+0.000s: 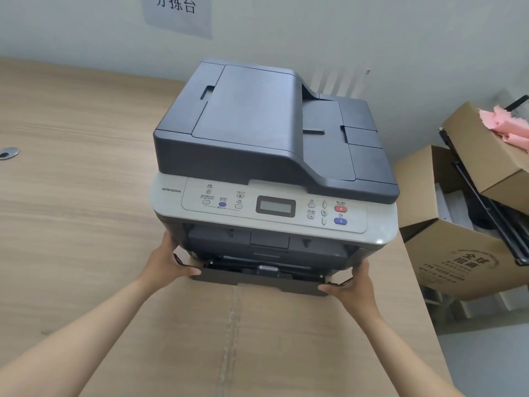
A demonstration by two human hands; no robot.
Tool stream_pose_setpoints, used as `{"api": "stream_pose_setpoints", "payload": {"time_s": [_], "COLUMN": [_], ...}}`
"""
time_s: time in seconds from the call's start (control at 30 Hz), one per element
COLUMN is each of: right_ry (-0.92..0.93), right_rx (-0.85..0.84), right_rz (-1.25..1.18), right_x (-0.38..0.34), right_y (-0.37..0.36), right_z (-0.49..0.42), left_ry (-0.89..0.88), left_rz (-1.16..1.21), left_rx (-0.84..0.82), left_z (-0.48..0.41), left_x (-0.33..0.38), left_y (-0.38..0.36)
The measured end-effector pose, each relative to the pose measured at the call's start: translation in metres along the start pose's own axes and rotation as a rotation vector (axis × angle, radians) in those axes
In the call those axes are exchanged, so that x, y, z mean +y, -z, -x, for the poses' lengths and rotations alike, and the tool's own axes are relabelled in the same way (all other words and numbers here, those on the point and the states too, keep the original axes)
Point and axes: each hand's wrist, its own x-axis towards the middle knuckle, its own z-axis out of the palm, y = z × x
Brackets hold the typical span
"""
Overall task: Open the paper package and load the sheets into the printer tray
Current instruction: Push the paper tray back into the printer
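Printer [272, 156] on cardboard sheet [257, 339] atop table [71, 167]; boxes [463, 224] to its right.

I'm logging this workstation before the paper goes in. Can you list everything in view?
Printer: one, dark grey and light grey, on the table.
Paper tray: one, black, at the printer's base, partly out.
Flat cardboard sheet: one, brown, under the printer's front.
Table: one, light wood.
Cardboard boxes: two, brown, right of the table.
Pink paper: in the upper box.
Wall sign: one, grey.
Left hand: on the tray's left side.
Right hand: on its right side.
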Motion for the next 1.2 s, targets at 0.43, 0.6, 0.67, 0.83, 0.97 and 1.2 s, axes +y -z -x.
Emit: {"api": "stream_pose_setpoints", "payload": {"time_s": [0.43, 0.6, 0.67, 0.83, 0.97, 1.2], "right_ry": [0.027, 0.037, 0.046, 0.048, 0.037, 0.04], "right_rx": [0.179, 0.288, 0.287, 0.29, 0.276, 0.079], "right_rz": [-0.054, -0.119, -0.118, -0.119, -0.132, 0.008], "right_x": [0.001, -0.004, -0.004, -0.002, -0.006, -0.011], "right_y": [-0.009, -0.018, -0.019, -0.019, -0.019, 0.001], "right_z": [-0.006, -0.01, -0.011, -0.012, -0.012, -0.011], "left_ry": [-0.042, -0.012, -0.01, -0.016, -0.001, -0.043], "left_rz": [0.05, 0.117, 0.103, 0.045, -0.022, -0.119], "left_rx": [0.178, 0.299, 0.303, 0.315, 0.278, 0.086], "left_z": [-0.003, -0.006, -0.007, -0.009, -0.013, -0.015], "left_x": [-0.005, 0.001, 0.0, -0.004, -0.006, 0.003], "left_y": [-0.011, -0.02, -0.021, -0.019, -0.017, 0.006]}}
